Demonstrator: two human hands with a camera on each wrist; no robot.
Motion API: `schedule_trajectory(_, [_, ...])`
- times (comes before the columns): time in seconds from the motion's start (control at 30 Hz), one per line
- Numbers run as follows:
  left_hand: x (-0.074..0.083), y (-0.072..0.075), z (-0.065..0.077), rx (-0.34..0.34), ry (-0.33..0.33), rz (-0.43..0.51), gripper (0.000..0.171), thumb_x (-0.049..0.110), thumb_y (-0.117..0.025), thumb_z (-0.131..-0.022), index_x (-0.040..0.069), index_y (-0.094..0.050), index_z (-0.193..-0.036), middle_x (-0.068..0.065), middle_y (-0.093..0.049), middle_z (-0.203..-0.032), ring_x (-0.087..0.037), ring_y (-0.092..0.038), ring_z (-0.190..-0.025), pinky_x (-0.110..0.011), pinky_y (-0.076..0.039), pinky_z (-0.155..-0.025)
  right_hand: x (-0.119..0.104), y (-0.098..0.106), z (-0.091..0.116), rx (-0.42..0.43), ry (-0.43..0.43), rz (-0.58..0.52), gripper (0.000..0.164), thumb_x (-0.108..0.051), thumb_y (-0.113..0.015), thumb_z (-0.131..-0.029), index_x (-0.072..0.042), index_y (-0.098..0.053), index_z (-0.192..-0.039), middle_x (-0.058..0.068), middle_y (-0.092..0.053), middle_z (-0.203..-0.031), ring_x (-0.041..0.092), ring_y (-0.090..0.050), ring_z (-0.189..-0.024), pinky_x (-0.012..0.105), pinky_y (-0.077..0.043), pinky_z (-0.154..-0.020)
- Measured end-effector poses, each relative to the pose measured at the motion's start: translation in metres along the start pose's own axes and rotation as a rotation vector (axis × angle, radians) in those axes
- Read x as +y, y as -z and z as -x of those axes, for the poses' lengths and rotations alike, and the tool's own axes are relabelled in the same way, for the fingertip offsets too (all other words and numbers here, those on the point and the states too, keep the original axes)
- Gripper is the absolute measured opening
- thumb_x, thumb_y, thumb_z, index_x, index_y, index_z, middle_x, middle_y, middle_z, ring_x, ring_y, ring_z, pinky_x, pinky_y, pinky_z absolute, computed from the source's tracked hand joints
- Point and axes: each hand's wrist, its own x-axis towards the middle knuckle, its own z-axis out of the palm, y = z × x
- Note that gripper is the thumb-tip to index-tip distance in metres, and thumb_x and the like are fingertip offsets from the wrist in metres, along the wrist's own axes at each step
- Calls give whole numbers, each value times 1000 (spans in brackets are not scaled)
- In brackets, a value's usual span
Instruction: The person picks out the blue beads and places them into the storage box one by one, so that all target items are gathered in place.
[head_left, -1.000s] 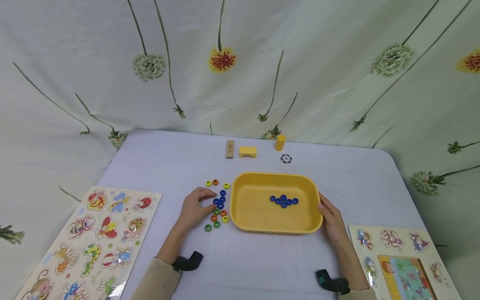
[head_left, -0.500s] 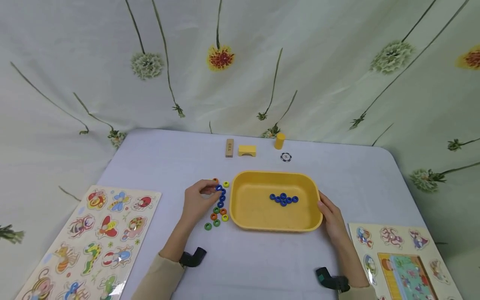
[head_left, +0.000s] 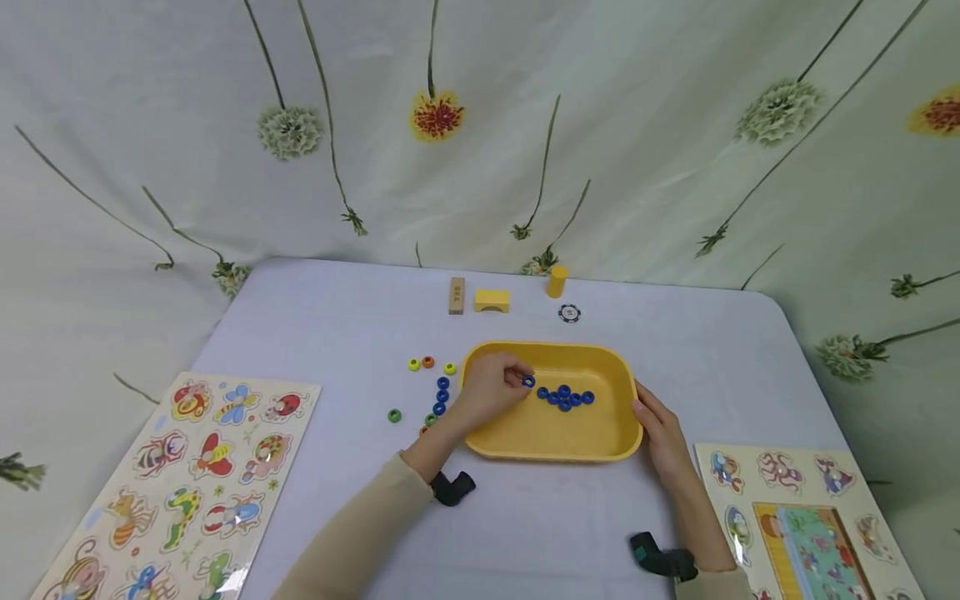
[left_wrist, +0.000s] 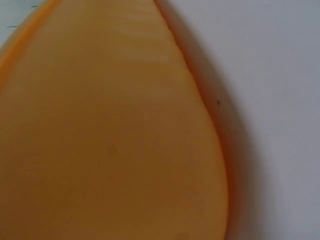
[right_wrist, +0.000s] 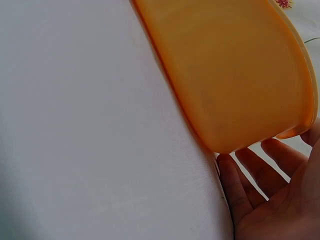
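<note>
My left hand (head_left: 492, 388) reaches over the left part of a yellow tray (head_left: 517, 446) in the head view and pinches a blue ring bead (head_left: 528, 382) between thumb and fingers. Several more blue beads (head_left: 565, 391) lie clustered on the tray's floor. My right hand (head_left: 663, 435) holds the tray's right end, thumb at the rim; in the right wrist view its fingers (right_wrist: 262, 170) touch the outer wall. Left of the tray sit blue beads (head_left: 442, 397), with yellow, orange and green ones about them. My left forearm partly hides this group. Only tray and cloth show in the left wrist view.
Behind the tray stand a wooden block (head_left: 457, 296), a yellow arch block (head_left: 492, 301), a yellow cylinder (head_left: 557, 282) and a poker chip (head_left: 569, 313). A puzzle board of insects (head_left: 180, 492) lies at left, another picture board (head_left: 802, 517) at right.
My left hand has picked a blue bead from the group at left and carried it right, over the tray. A green bead formerly out of sight now shows. The right hand keeps its place.
</note>
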Motion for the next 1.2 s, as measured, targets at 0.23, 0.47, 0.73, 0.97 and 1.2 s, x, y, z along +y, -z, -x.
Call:
schedule_trajectory(0.23, [2, -12, -13, -73, 117, -118, 15, 6, -67, -71, 13, -66, -84, 3, -58, -73, -11, -52, -68, -21, -43, -60, 0, 0, 0, -4, 0, 7, 49, -36, -40, -93, -13, -36, -136, 6, -35, -140, 2, -31, -126, 3, -28, -90])
schedule_trajectory(0.47, [5, -17, -15, -156, 56, -161, 20, 2, -65, -70, 7, -66, -89, 0, -59, -77, -12, -52, -73, -21, -44, -65, 1, 3, 1, 13, 17, 10, 47, -34, -39, -94, -12, -37, -135, 8, -35, -140, -9, -32, -119, 2, -27, -90])
schedule_trajectory(0.73, [9, -12, 3, -112, -31, -248, 31, 12, -65, -74, 8, -63, -105, -1, -61, -92, -11, -51, -76, -24, -44, -69, 2, 0, 2, 13, 0, 3, 47, -34, -40, -93, -13, -37, -135, 7, -36, -140, -1, -33, -124, 3, -28, -90])
schedule_trajectory(0.97, [8, 28, 38, 198, -97, -117, 27, 16, -67, -76, 11, -63, -102, -2, -61, -94, -8, -51, -73, -20, -45, -61, 1, 0, 1, 13, 10, 5, 49, -36, -40, -93, -12, -37, -135, 7, -36, -140, -5, -34, -121, 3, -29, -90])
schedule_trajectory(1.2, [-47, 67, 48, 384, -89, 28, 26, 13, -69, -75, 13, -63, -100, -5, -61, -94, -12, -56, -78, -24, -50, -65, 2, 0, -1, 11, 34, -7, 46, -32, -40, -94, -10, -38, -135, 9, -37, -139, -8, -35, -118, 4, -30, -90])
